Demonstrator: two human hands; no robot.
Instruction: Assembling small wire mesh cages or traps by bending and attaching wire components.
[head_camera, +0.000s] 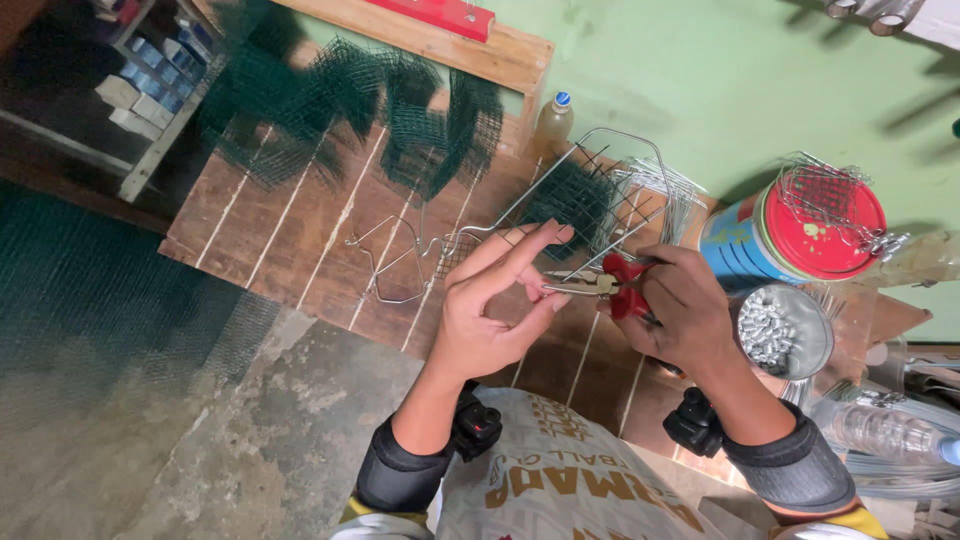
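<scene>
Both hands raised: right hand (685, 305) grips pliers (605, 285), left hand (490, 305) pinches wire (470, 232).

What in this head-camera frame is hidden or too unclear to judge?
- Pliers tips: head view, too small to show what they grip.
- Right hand palm: turned away from the camera.
- Left hand fingertips: any wire pinched is too thin to tell.
- Plastic bottle: cut off by right edge.
</scene>
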